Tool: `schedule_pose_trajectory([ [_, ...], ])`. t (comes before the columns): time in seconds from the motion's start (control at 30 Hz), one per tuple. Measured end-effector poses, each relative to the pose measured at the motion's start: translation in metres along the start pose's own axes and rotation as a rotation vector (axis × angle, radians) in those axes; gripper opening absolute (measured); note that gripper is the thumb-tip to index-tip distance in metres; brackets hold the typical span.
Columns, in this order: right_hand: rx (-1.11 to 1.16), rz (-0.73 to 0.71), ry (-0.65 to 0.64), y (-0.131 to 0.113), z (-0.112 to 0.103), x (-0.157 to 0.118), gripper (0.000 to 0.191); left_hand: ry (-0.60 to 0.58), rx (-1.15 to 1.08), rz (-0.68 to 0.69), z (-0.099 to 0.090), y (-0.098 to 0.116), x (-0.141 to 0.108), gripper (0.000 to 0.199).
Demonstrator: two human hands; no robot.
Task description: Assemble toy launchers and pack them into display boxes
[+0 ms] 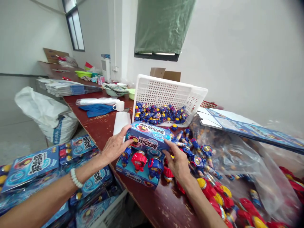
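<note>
A blue display box (pixel 148 144) of spinning-top toys stands on the table in front of me. One red top (pixel 139 161) and two blue tops, among them the right-hand blue top (pixel 155 167), sit in its open front. My left hand (pixel 116 144) grips the upper left edge, thumb on the front and fingers at the top. On the other side, my right hand (pixel 179 161) closes on the right end of the box, its fingertips at the upper right corner. Loose red tops (pixel 219 196) and blue launcher-like pieces (pixel 198 160) lie right of the box.
Behind the box a tilted white basket (pixel 169 83) holds many small blue toys. Packed boxes (pixel 35 164) fill the lower left. Flattened cartons (pixel 251 126) and plastic bags (pixel 235 158) lie to the right. A white mug (pixel 119 105) stands on the red table (pixel 92 126).
</note>
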State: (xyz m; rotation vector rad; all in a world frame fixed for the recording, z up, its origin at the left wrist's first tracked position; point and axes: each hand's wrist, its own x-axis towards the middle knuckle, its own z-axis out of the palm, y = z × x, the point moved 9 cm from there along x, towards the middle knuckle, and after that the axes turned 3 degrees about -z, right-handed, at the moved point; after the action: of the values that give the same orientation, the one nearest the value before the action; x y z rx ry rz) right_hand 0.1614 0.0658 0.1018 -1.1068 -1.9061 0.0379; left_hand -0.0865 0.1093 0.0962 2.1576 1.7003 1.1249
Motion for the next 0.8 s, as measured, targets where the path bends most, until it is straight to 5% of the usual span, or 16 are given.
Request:
schedule_pose_trajectory([
  [0.27, -0.059, -0.064, 0.055, -0.004, -0.003, -0.001, 0.036, -0.155, -0.279, -0.164, 0.012, -0.010, -0.005, 0.068],
  [0.47, -0.060, -0.026, -0.043, 0.003, 0.004, -0.006, 0.029, -0.058, -0.034, 0.071, -0.006, -0.012, 0.002, 0.031],
  [0.67, -0.071, 0.038, -0.167, 0.013, 0.018, -0.030, 0.036, -0.068, 0.015, 0.141, 0.002, -0.020, -0.011, 0.034],
  [0.8, -0.031, 0.045, -0.160, 0.012, 0.017, -0.033, 0.039, -0.091, 0.165, 0.207, -0.004, 0.004, 0.017, 0.040],
])
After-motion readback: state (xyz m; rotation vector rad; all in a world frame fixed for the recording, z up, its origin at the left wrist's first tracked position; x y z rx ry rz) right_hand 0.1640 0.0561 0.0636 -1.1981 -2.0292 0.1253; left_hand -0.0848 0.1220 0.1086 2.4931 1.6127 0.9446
